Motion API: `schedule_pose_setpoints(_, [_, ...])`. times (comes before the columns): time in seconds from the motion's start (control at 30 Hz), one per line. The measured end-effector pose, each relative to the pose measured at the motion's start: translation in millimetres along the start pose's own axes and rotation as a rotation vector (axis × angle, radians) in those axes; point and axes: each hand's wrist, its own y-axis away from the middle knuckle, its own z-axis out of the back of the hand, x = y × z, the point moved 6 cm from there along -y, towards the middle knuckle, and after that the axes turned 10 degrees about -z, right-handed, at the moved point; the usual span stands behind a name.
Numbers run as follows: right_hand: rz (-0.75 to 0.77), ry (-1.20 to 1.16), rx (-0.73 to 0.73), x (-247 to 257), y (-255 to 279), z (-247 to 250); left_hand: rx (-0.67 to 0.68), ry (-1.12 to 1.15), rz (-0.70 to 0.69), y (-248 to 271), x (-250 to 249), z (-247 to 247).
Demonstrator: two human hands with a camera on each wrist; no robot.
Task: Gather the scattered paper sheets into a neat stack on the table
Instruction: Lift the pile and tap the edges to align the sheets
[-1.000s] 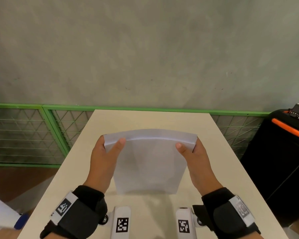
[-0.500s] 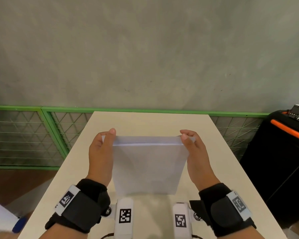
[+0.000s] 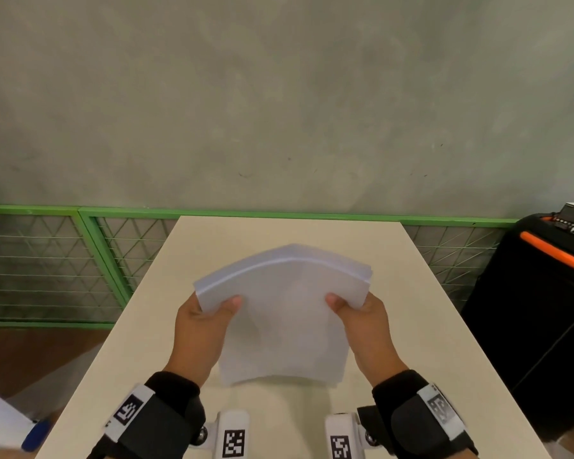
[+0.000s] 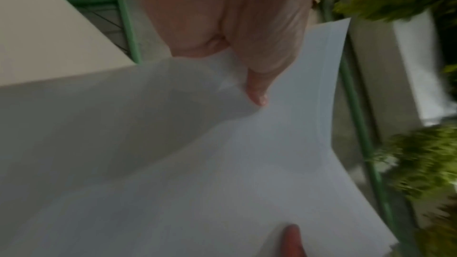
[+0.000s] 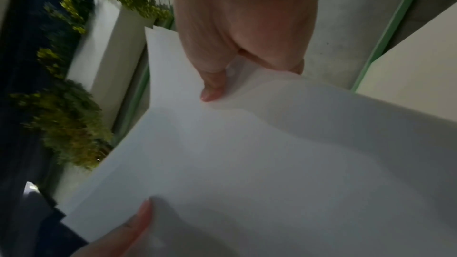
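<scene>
A stack of white paper sheets [image 3: 284, 313] stands on its lower edge on the beige table [image 3: 411, 326], bowed so its top edge arches up in the middle. My left hand [image 3: 209, 313] grips the stack's left side, thumb on the near face. My right hand [image 3: 355, 309] grips the right side the same way. In the left wrist view the paper stack [image 4: 222, 163] fills the frame with my left thumb on it. The right wrist view shows the paper stack [image 5: 247, 153] under my right thumb. The fingers behind the sheets are hidden.
A green mesh fence [image 3: 63, 260] runs behind and left of the table, in front of a grey wall. A black case with an orange handle [image 3: 554, 253] stands to the right. A white sheet and a blue object [image 3: 35, 433] lie off the table's left front corner.
The stack's top edge, straight half a second ago, now arches upward. Both hands have slid down its sides, thumbs lower on the near face.
</scene>
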Motion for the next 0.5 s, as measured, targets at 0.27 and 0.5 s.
schedule_pose_setpoints(0.27, [0.024, 0.035, -0.021, 8.2, 2.9, 1.5, 0.030, -0.013, 0.010, -3.3, -3.6, -7.0])
schedule_pose_setpoints(0.5, [-0.031, -0.003, -0.009, -20.0, -7.4, 5.8, 0.044, -0.040, 0.105, -4.9, 37.0, 0.6])
